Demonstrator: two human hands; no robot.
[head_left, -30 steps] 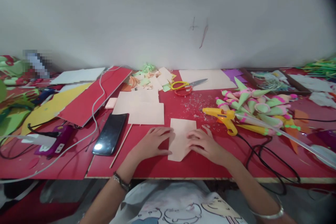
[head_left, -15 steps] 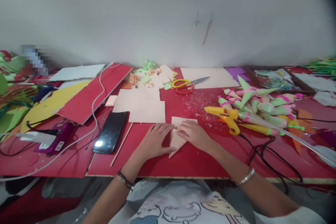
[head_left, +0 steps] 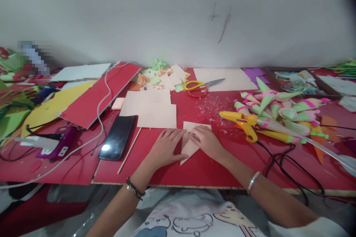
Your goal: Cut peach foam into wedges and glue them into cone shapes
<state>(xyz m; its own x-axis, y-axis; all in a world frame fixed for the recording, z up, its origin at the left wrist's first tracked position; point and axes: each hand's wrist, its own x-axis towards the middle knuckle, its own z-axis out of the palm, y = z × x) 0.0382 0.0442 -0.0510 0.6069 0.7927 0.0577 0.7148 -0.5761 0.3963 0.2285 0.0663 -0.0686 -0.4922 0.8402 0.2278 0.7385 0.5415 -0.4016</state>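
A peach foam sheet (head_left: pixel 189 144), folded to a point at its near end, lies on the red table (head_left: pixel 211 172) in front of me. My left hand (head_left: pixel 165 146) lies flat on its left side, fingers stretched out. My right hand (head_left: pixel 205 140) presses down on its right side, fingers together over the fold. Both hands touch the sheet.
A black phone (head_left: pixel 117 137) and a thin wooden stick (head_left: pixel 129 150) lie left of my hands. More peach sheets (head_left: pixel 152 109) sit behind them. Yellow-handled scissors (head_left: pixel 198 86), a yellow glue gun (head_left: pixel 243 121) with its black cord (head_left: pixel 286 163), and several green-and-pink cones (head_left: pixel 278 113) are to the right.
The flat sheet has been folded in from the right into a pointed shape. My right hand moved left over it, and both hands now press closer together.
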